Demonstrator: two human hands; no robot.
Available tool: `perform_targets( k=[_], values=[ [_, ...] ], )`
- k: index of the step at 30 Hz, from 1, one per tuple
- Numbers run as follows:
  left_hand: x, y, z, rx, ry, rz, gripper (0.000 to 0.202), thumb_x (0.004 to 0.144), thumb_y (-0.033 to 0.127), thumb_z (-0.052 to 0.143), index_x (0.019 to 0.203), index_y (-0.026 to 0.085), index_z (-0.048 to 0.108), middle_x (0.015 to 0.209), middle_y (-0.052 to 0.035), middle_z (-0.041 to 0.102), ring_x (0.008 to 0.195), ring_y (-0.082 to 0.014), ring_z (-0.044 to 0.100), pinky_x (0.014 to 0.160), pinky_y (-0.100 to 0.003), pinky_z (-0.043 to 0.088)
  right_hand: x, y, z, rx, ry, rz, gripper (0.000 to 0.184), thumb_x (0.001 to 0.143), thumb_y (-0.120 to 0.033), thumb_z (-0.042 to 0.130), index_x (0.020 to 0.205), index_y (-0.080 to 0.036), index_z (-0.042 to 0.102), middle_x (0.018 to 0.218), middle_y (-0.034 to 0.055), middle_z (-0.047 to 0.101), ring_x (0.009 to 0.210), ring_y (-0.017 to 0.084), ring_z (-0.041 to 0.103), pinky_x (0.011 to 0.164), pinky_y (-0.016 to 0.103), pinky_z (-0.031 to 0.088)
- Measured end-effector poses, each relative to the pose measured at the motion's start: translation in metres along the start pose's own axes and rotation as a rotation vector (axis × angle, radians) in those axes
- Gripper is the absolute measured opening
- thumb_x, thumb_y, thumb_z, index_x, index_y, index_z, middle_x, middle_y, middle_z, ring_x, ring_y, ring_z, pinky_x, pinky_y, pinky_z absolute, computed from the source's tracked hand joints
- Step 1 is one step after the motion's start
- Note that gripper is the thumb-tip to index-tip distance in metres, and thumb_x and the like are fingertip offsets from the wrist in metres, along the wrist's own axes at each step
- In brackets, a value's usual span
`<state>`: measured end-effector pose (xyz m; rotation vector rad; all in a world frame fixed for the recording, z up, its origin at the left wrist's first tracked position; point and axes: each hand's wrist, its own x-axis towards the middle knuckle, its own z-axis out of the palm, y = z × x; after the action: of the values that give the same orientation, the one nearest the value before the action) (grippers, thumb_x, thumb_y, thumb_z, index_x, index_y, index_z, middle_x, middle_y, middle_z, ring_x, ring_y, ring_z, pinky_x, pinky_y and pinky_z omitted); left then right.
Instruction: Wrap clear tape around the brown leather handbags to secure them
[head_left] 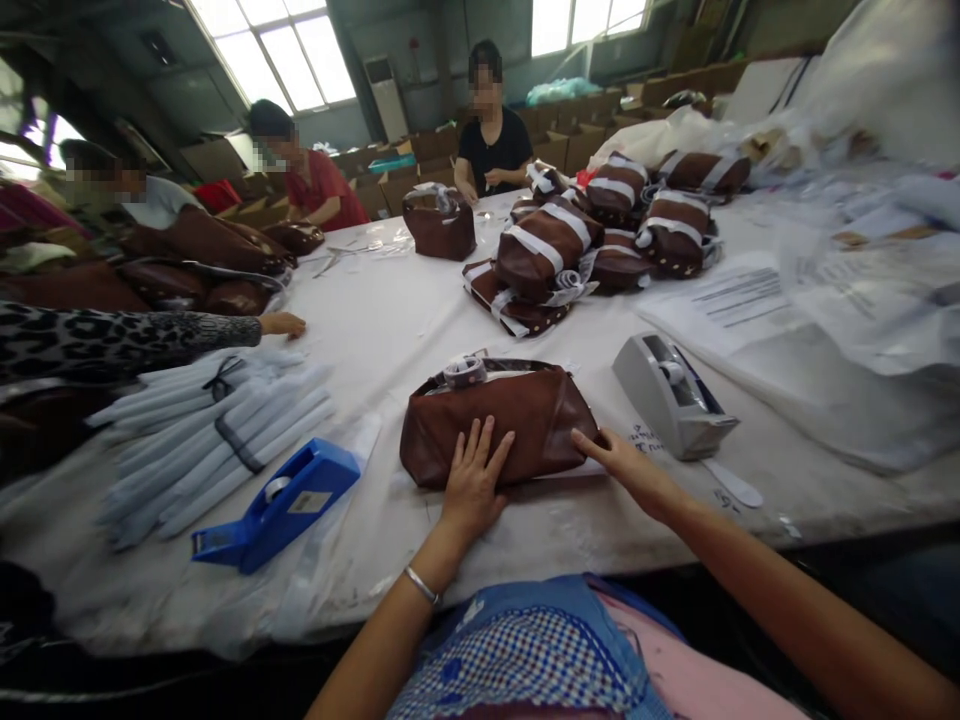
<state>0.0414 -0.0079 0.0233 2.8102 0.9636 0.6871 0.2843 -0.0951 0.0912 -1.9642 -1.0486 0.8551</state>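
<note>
Fingers of the left hand (pixel 474 480) lay spread flat on a brown folded leatherette bag (pixel 525 410) near the front edge of the white worktop (pixel 375 330), grip wide, holding nothing. The right hand (pixel 626 465) touched the bag's right end, grip loosely open, beside a grey tape dispenser (pixel 671 395).

left of bag (pixel 495 420): blue dispenser (pixel 277 505) | right: grey dispenser (pixel 671 395) | beyond — bare table (pixel 390 320)
</note>
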Motion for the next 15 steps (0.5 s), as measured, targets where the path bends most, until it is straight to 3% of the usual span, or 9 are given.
perform_targets(
  k=[4, 8, 11, 15],
  values=[
    [-0.002, -0.002, 0.002, 0.026, 0.015, 0.021, 0.097, 0.071, 0.007, 0.066, 0.157, 0.024, 0.022, 0.166, -0.0136, 0.008, 0.153, -0.0339, 0.006, 0.121, -0.059, 0.019, -0.004, -0.005, -0.011, -0.1, -0.062, 0.015, 0.06, 0.081, -0.071, 0.059, 0.107, -0.017, 0.068, 0.11, 0.013, 0.072, 0.108, 0.034, 0.063, 0.1, 0.048, 0.046],
    [-0.002, -0.003, -0.001, 0.007, 0.033, 0.03, 0.094, 0.073, 0.007, 0.064, 0.156, 0.023, 0.024, 0.166, -0.0132, 0.01, 0.153, -0.0334, 0.008, 0.121, -0.059, 0.02, -0.011, 0.005, -0.021, 0.078, -0.274, -0.271, 0.07, 0.075, -0.055, 0.073, 0.133, -0.019, 0.059, 0.134, 0.0099, 0.063, 0.121, 0.032, 0.058, 0.106, 0.045, 0.045],
    [0.0, -0.001, -0.004, 0.001, 0.045, 0.018, 0.091, 0.076, 0.012, 0.065, 0.156, 0.024, 0.024, 0.166, -0.0128, 0.011, 0.153, -0.0336, 0.01, 0.12, -0.059, 0.023, -0.005, 0.025, -0.015, 0.04, -0.136, -0.376, 0.075, 0.066, -0.045, 0.079, 0.134, -0.019, 0.058, 0.129, 0.0092, 0.066, 0.117, 0.034, 0.061, 0.104, 0.048, 0.048],
    [0.001, -0.002, -0.004, 0.041, 0.088, 0.043, 0.083, 0.082, 0.016, 0.066, 0.155, 0.03, 0.029, 0.166, -0.0115, 0.011, 0.152, -0.035, 0.014, 0.118, -0.06, 0.028, 0.009, 0.044, 0.001, 0.027, 0.126, -0.271, 0.068, 0.065, -0.045, 0.08, 0.125, -0.017, 0.064, 0.114, 0.0106, 0.072, 0.104, 0.033, 0.067, 0.098, 0.048, 0.051]
  ],
)
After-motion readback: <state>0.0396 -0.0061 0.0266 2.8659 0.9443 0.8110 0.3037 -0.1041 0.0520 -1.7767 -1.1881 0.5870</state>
